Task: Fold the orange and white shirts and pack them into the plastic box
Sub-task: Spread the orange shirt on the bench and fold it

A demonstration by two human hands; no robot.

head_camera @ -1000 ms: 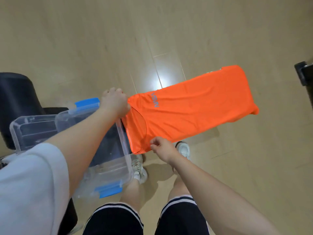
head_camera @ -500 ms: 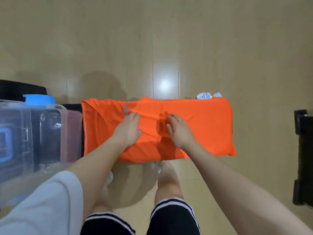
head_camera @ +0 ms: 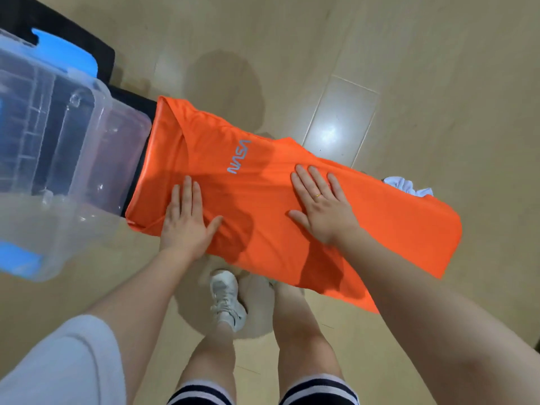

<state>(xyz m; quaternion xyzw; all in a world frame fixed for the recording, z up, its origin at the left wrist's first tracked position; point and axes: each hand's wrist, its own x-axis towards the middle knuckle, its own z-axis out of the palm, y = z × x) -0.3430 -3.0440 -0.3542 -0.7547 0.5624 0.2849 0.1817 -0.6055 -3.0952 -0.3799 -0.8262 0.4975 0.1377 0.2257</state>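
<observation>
The orange shirt [head_camera: 365, 229], folded into a long narrow strip with a white NASA logo facing up, lies flat across a surface in front of me. My left hand [head_camera: 185, 223] presses flat on its collar end, fingers straight. My right hand [head_camera: 320, 203] presses flat on its middle, fingers spread. The clear plastic box [head_camera: 67, 159] with blue latches stands at the left, its corner touching the shirt's collar end. A bit of the white shirt [head_camera: 406, 187] peeks out behind the orange one at the right.
A black chair [head_camera: 73, 39] sits under and behind the box at the upper left. Beige wood floor lies all around. My legs and a white sneaker [head_camera: 226, 299] are below the shirt.
Both hands have slid apart on the shirt, left toward the collar, right toward the middle. The view has tilted, so shirt and box now run diagonally.
</observation>
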